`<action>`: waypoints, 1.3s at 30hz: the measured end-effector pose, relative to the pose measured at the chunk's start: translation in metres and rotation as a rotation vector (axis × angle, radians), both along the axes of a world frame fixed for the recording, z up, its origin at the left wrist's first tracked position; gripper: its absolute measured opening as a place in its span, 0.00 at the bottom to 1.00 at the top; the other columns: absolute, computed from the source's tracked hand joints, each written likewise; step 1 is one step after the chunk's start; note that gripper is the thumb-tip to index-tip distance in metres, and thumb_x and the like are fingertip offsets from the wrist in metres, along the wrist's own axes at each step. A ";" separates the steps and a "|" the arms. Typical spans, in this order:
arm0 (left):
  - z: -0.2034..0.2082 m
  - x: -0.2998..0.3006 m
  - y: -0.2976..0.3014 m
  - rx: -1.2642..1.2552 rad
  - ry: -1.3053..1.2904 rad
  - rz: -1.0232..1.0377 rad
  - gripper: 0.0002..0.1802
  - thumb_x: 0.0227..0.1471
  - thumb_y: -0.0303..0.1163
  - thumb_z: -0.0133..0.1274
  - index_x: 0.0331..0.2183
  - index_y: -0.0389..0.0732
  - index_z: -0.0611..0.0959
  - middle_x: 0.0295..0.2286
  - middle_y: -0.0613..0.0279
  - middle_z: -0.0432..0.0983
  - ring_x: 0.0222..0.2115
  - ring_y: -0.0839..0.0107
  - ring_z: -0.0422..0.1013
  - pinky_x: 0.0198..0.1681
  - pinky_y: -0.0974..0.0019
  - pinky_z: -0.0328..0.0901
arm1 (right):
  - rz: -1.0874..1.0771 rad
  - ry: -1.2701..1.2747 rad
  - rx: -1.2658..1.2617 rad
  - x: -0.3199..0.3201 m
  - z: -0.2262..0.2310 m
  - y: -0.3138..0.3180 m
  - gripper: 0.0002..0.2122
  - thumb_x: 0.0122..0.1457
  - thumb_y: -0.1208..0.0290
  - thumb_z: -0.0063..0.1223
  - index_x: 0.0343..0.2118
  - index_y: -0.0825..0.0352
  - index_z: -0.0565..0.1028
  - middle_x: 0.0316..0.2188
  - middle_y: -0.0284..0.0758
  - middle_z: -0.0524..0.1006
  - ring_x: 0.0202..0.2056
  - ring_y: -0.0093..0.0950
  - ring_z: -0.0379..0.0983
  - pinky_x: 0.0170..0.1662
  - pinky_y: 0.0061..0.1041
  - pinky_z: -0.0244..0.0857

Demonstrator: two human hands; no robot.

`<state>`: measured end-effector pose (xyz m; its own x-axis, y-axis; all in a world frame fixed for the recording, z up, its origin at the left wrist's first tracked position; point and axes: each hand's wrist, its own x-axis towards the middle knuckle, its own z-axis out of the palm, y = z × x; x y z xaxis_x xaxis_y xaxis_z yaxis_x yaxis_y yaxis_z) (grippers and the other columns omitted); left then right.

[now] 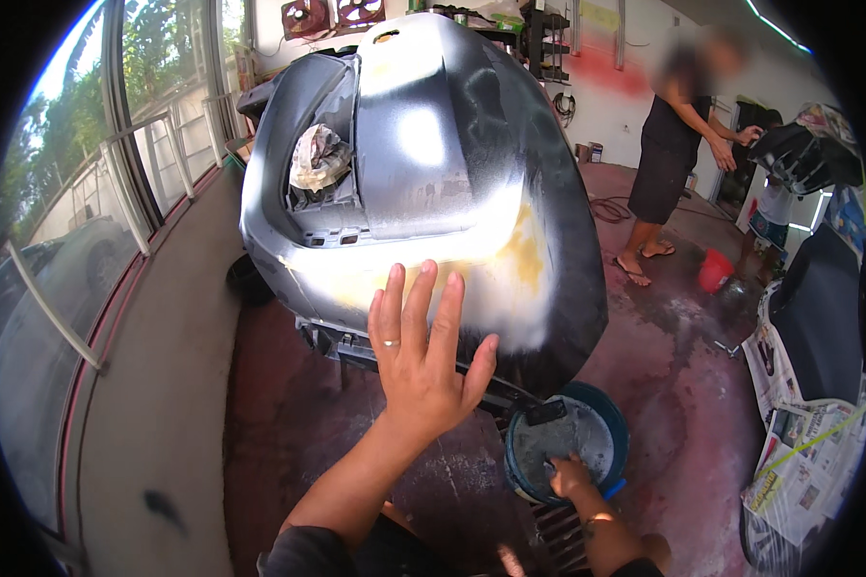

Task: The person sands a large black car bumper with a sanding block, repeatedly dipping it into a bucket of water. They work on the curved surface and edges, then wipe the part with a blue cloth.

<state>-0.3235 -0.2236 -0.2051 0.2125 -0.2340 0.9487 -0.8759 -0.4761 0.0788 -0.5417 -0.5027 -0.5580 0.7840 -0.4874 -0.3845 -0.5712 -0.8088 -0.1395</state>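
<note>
Grey panel [414, 183], probably light, stiff; grab edges. Left hand [421, 375] splayed over it, right hand [571, 475] below it, grip unclear.

Head-worn L fisheye cam looks fwd/down, up close.

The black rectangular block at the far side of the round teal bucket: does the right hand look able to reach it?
Probably yes: the right hand is over the bucket, and no visible thing stands between it and the block.
</note>
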 end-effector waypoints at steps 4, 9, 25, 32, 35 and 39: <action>0.025 0.010 -0.027 0.217 0.055 0.076 0.50 0.57 0.53 0.62 0.69 0.33 0.65 0.70 0.42 0.56 0.74 0.38 0.43 0.72 0.31 0.38 | -0.041 -0.070 0.200 0.007 -0.016 -0.005 0.25 0.63 0.65 0.50 0.65 0.57 0.74 0.60 0.49 0.76 0.62 0.50 0.71 0.66 0.41 0.64; 0.038 -0.001 -0.075 0.203 0.039 -0.127 0.53 0.56 0.53 0.62 0.70 0.30 0.62 0.71 0.40 0.52 0.75 0.42 0.40 0.75 0.34 0.34 | -0.030 -0.093 0.229 0.013 -0.043 -0.015 0.26 0.63 0.67 0.49 0.64 0.65 0.73 0.57 0.56 0.77 0.58 0.53 0.74 0.63 0.44 0.67; -0.023 0.042 -0.007 0.097 0.071 0.222 0.49 0.60 0.57 0.59 0.69 0.32 0.66 0.71 0.42 0.55 0.75 0.40 0.40 0.74 0.36 0.34 | -0.148 -0.151 0.078 0.011 0.022 0.009 0.23 0.55 0.64 0.68 0.54 0.65 0.79 0.47 0.52 0.83 0.50 0.52 0.80 0.54 0.44 0.73; -0.031 0.062 0.027 -0.018 0.191 0.295 0.50 0.64 0.56 0.55 0.72 0.33 0.58 0.72 0.41 0.52 0.74 0.38 0.42 0.72 0.33 0.37 | -0.292 -0.525 -0.064 0.011 0.021 0.010 0.12 0.51 0.78 0.66 0.34 0.65 0.71 0.38 0.43 0.76 0.46 0.50 0.74 0.47 0.46 0.69; -0.038 0.077 0.040 -0.083 0.315 0.376 0.49 0.65 0.55 0.54 0.72 0.34 0.56 0.72 0.42 0.50 0.74 0.37 0.40 0.72 0.33 0.37 | -0.234 -0.615 0.009 0.009 0.011 0.007 0.11 0.50 0.82 0.61 0.33 0.67 0.69 0.36 0.46 0.75 0.43 0.52 0.74 0.46 0.45 0.67; -0.036 0.087 0.047 -0.138 0.345 0.441 0.49 0.66 0.55 0.52 0.73 0.34 0.55 0.73 0.43 0.48 0.74 0.36 0.39 0.72 0.32 0.38 | -0.240 -0.597 0.059 0.011 0.002 0.001 0.11 0.50 0.80 0.61 0.30 0.69 0.67 0.33 0.51 0.76 0.39 0.56 0.74 0.44 0.46 0.68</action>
